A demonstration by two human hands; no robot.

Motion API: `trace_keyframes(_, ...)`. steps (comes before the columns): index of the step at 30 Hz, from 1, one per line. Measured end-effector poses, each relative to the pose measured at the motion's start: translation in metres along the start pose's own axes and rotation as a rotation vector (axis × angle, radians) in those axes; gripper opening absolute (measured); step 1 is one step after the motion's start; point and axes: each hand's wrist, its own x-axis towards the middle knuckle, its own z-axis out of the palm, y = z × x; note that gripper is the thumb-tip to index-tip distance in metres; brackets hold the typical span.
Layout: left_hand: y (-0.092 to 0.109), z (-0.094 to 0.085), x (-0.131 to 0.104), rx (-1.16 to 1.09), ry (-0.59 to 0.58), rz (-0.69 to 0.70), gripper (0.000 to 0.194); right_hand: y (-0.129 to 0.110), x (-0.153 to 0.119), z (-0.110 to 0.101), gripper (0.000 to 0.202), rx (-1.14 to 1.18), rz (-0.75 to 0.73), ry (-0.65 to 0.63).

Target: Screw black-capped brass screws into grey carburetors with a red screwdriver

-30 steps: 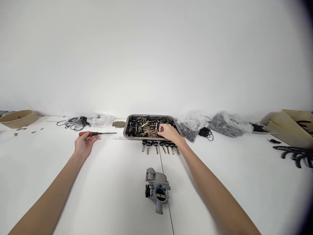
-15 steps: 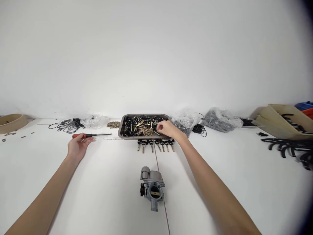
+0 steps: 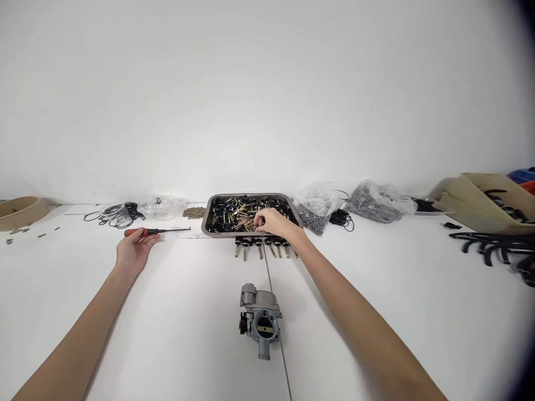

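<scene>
My left hand (image 3: 134, 252) holds a screwdriver (image 3: 157, 230) by its red and black handle, its shaft pointing right over the white table. My right hand (image 3: 271, 221) is over the metal tray (image 3: 203, 227), fingers pinched down among brass-coloured and black parts (image 3: 228, 215); what the fingertips grip is too small to make out. Several black-headed parts with brass stems (image 3: 244, 248) lie in a row along the tray's front edge. Nearer to me, a grey metal carburettor (image 3: 264, 323) stands on the table, touched by neither hand.
Small brass pieces (image 3: 194, 213) lie left of the tray, with black cords (image 3: 121, 214) farther left. Plastic bags of small parts (image 3: 315, 209) (image 3: 378, 203) sit to the right. A beige bin (image 3: 472, 209) and black curved hoses (image 3: 493, 245) are at far right, a beige ring-shaped container (image 3: 25, 214) at far left.
My right hand has moved left across the tray, towards its middle. My left hand and the screwdriver have stayed in place.
</scene>
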Motion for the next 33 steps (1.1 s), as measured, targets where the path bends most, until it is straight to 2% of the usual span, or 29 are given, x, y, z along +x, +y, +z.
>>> trace_keyframes(10, 0.002, 0.002, -0.002, 0.01, -0.009, -0.014, 0.009, -0.018, -0.01, -0.005, 0.026, -0.151, 0.162, -0.024)
trace_keyframes(17, 0.001, -0.001, 0.0, 0.003, -0.022, -0.016, 0.007, -0.015, -0.006, -0.005, 0.031, -0.22, 0.255, -0.078)
trace_keyframes(25, 0.001, 0.002, -0.002, -0.002, -0.016, -0.022, 0.008, -0.011, -0.01, -0.005, 0.028, -0.192, 0.174, -0.035)
trace_keyframes(30, 0.001, 0.002, -0.002, -0.006, -0.023, -0.021, 0.008, -0.001, -0.002, -0.003, 0.029, -0.176, 0.064, -0.073)
trace_keyframes(33, 0.001, 0.001, -0.002, -0.005, -0.033, -0.021, 0.008, 0.002, 0.004, -0.002, 0.031, -0.188, 0.054, -0.084)
